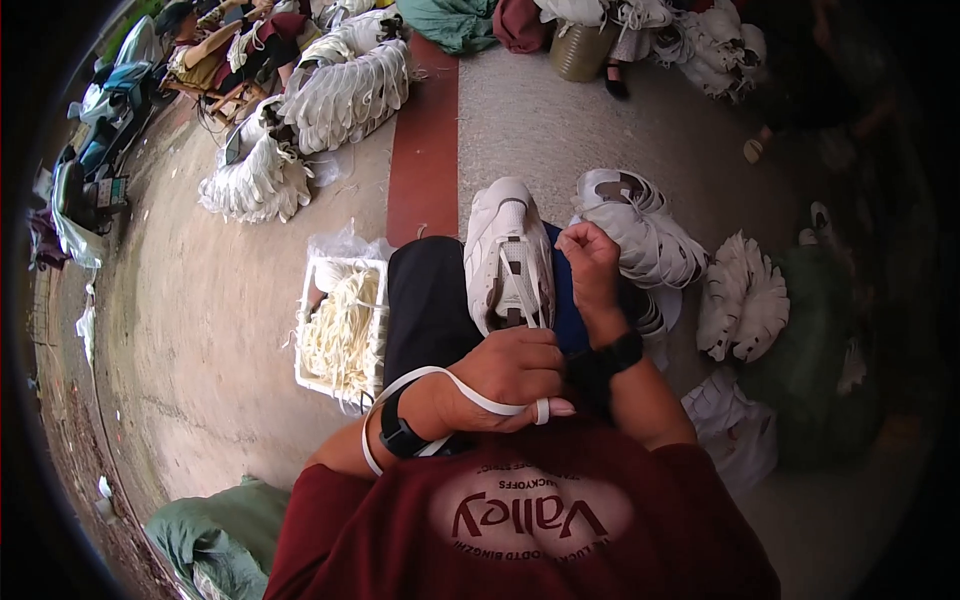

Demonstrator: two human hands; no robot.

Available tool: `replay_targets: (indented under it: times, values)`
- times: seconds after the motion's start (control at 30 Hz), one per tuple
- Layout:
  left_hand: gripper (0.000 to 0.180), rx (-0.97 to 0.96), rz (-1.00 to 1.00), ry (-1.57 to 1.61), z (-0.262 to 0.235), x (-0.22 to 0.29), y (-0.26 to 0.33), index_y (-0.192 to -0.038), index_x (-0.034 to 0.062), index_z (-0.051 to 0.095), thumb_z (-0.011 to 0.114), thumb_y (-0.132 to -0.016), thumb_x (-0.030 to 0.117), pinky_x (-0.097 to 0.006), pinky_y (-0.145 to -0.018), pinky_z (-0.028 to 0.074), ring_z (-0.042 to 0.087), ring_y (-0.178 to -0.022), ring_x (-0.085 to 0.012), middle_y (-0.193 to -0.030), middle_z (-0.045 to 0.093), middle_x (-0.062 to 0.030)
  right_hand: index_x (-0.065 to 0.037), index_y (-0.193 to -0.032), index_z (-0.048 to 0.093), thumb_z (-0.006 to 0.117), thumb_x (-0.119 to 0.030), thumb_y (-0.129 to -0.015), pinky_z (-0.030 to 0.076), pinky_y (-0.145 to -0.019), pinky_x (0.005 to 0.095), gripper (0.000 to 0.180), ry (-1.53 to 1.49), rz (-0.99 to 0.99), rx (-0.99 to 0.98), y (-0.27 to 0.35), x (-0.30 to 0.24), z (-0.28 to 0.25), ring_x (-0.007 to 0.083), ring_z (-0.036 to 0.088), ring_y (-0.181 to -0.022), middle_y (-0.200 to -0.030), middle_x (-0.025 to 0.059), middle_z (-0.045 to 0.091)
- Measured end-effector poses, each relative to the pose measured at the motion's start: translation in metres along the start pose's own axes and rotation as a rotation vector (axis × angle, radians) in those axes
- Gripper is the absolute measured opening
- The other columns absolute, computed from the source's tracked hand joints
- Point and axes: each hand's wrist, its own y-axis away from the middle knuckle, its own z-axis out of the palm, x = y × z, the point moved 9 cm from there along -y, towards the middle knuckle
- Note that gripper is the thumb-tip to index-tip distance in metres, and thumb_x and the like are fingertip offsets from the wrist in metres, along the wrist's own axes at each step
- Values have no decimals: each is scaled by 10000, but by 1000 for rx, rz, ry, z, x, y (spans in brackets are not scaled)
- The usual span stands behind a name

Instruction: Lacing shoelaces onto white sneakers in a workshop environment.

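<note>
A white sneaker [500, 215] rests across my lap, its toe pointing away from me and its tongue area partly laced. My left hand [512, 372] is closed at the near end of the shoe. A flat white shoelace [440, 374] runs through its fingers and loops back round the left wrist. Just right of the shoe, my right hand [592, 268] is raised with thumb and fingertips pinched together. What those fingertips hold, if anything, is too small to make out.
To the left sits a white basket [299, 340] of loose cream laces. Shoe uppers [640, 235] lie in bundles at right, with more uppers [350, 95] at far left. Green sacks [225, 530] lie around. A seated person [205, 50] and parked scooters [95, 190] are farther off.
</note>
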Motion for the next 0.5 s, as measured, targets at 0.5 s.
replay_targets:
  times: [0.5]
  values:
    - [199,3,-6,15,4,0,-5,-654,13,516,640,-762,125,-383,-618,455,524,-663,-304,-688,502,-118,-2,-757,565,560,34,-784,418,-652,208,45,12,23,4,3,17,-7,72,515,-654,-702,11,569]
